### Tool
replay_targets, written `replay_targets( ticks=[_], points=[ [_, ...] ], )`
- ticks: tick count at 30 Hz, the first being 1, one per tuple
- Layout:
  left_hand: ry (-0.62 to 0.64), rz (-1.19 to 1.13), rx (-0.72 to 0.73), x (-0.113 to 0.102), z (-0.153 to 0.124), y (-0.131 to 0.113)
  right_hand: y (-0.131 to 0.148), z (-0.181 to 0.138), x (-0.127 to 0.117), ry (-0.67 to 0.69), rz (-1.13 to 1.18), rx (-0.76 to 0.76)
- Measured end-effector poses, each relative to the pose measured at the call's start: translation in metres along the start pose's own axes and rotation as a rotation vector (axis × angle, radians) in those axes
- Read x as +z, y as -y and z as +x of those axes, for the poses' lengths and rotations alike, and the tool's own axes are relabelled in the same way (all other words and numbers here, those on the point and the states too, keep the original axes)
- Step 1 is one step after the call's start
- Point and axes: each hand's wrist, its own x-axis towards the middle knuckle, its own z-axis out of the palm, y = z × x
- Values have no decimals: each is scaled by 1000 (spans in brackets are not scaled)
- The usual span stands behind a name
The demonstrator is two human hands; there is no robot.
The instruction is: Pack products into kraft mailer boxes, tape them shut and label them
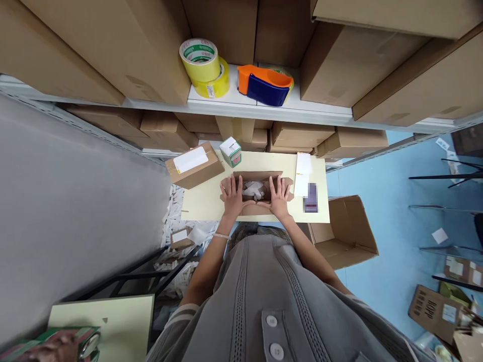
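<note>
in the head view, the open box (258, 209) lies on the cream table (204, 203), and everything else is placed around it. the left hand (231, 197) lies over its left end and the right hand (279, 198) over its right end, both with fingers fanned out and gripping nothing, the thumbs pointing inward along the near edge; this spread probably serves to hold the flaps apart and the box steady. crumpled white paper (253, 189) sits inside, perhaps as padding. left of the open box, a labelled carton (202, 170) rests at an angle; just beyond, a small white-and-green box (231, 152) stands upright. right of the open box lie white slips (303, 174), seemingly put aside within reach. on the shelf (241, 111) beyond it sit tape rolls (202, 68) and a tape dispenser (266, 85), likely parked there to leave working room. the fingers and palms cover much of the end flaps, and whatever is under the paper is hidden. the purple item (310, 198) right of the open box is pixelated beyond recognition, and any writing on the slips is unreadable.
</note>
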Motion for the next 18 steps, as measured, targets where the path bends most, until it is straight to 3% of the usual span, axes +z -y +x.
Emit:
replay_targets(
  ticks=[9,14,18],
  points=[
    [49,69,169,12,54,-36,-41,9,-19,-17,-90,141],
    [110,81,245,16,65,-56,-54,-5,-30,16,-114,223],
    [154,76,209,18,70,-67,-62,-11,-32,65,-110,229]
  ],
)
